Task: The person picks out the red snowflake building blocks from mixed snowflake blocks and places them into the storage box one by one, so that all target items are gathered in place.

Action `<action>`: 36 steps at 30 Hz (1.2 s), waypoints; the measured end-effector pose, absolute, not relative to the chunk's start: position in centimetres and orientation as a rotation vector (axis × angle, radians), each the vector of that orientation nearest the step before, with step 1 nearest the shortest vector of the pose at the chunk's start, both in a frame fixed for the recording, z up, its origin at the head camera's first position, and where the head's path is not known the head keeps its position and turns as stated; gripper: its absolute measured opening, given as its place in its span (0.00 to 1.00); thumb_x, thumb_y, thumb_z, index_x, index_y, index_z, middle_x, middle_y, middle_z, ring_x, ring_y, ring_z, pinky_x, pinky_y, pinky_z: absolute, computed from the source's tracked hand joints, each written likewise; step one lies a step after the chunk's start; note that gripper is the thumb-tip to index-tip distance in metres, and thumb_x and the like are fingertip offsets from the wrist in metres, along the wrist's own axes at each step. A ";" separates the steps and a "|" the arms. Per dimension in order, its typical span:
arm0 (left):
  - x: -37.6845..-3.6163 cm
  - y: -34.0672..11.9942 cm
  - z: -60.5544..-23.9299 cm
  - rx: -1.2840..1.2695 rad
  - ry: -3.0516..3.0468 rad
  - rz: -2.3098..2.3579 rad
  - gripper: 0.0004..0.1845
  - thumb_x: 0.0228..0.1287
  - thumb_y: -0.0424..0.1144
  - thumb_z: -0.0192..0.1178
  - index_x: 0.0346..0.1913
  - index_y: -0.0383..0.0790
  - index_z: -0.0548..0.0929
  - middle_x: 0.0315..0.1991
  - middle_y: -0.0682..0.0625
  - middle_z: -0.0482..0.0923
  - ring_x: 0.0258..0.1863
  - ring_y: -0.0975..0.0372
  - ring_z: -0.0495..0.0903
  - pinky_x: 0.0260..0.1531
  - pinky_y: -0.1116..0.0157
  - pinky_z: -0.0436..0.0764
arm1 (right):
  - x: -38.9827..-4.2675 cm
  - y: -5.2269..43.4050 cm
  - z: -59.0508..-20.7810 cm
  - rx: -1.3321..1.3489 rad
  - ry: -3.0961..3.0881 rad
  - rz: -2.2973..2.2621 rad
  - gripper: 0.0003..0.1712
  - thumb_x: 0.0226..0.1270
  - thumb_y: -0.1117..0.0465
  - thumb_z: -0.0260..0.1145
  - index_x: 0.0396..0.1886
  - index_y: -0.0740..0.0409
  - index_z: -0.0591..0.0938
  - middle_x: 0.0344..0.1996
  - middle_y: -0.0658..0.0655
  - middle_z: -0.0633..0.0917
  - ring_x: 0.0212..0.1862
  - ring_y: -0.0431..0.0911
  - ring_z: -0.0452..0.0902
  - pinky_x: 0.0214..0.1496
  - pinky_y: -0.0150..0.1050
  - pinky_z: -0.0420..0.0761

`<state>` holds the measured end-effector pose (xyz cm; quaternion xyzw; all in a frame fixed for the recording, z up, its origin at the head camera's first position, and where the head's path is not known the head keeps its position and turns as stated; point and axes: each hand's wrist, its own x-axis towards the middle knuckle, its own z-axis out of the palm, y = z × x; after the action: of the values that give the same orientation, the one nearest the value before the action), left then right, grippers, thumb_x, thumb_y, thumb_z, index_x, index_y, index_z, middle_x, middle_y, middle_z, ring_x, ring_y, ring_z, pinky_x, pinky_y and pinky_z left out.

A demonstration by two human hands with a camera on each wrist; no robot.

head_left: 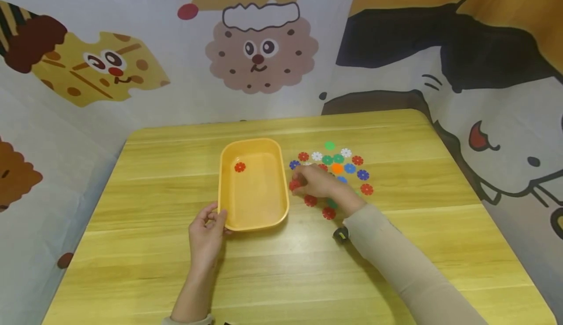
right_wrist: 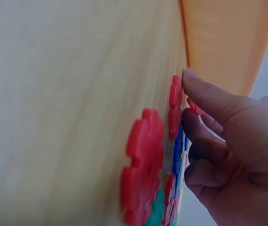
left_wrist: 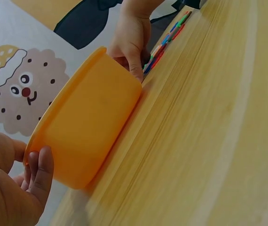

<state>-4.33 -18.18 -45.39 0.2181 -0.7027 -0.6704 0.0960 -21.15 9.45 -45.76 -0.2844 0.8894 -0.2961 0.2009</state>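
Right hand (head_left: 317, 183) pinches a red flower-shaped plastic chip (head_left: 293, 184) just beside the oblong orange plastic tray (head_left: 253, 225); left hand (head_left: 206, 229) grips the tray's near corner. A loose pinch could drop it short of the rim.

Left hand (head_left: 206, 232) curled, thumb and fingers gripping. Right hand (head_left: 317, 183) palm down, fingertips (right_wrist: 190, 77) pinching, forearm angled in from lower right.
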 end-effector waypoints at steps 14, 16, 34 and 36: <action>-4.3 -18.2 -45.2 0.676 -2.076 -2.007 0.15 0.71 0.30 0.61 0.57 0.28 0.78 0.34 0.47 0.72 0.21 0.66 0.79 0.23 0.69 0.86 | -21.3 9.6 -45.6 -0.812 2.495 -0.871 0.16 0.63 0.55 0.76 0.48 0.55 0.85 0.34 0.48 0.85 0.36 0.43 0.81 0.40 0.36 0.86; -4.4 -18.2 -45.3 0.682 -2.065 -2.020 0.16 0.71 0.29 0.61 0.58 0.27 0.78 0.34 0.47 0.72 0.20 0.66 0.79 0.22 0.70 0.86 | -21.4 9.5 -45.3 -0.827 2.518 -0.899 0.14 0.63 0.54 0.76 0.44 0.55 0.85 0.31 0.48 0.85 0.32 0.43 0.81 0.35 0.36 0.86; -4.5 -18.5 -45.4 0.661 -2.078 -2.040 0.16 0.71 0.28 0.60 0.58 0.28 0.77 0.36 0.47 0.71 0.24 0.66 0.79 0.24 0.69 0.87 | -22.2 7.1 -42.7 -0.743 2.738 -1.170 0.28 0.66 0.51 0.73 0.59 0.64 0.81 0.38 0.56 0.84 0.28 0.45 0.76 0.30 0.36 0.82; -4.5 -18.6 -45.4 0.652 -2.079 -2.040 0.16 0.71 0.28 0.60 0.58 0.28 0.77 0.36 0.46 0.71 0.24 0.65 0.79 0.24 0.69 0.87 | -22.2 6.6 -42.4 -0.748 2.723 -1.175 0.26 0.66 0.52 0.73 0.58 0.63 0.82 0.38 0.55 0.84 0.27 0.44 0.76 0.29 0.36 0.82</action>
<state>-4.53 -18.58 -45.43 0.2178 -0.6944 -0.6814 0.0780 -22.18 6.59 -42.42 -0.2443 0.8895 -0.3839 0.0413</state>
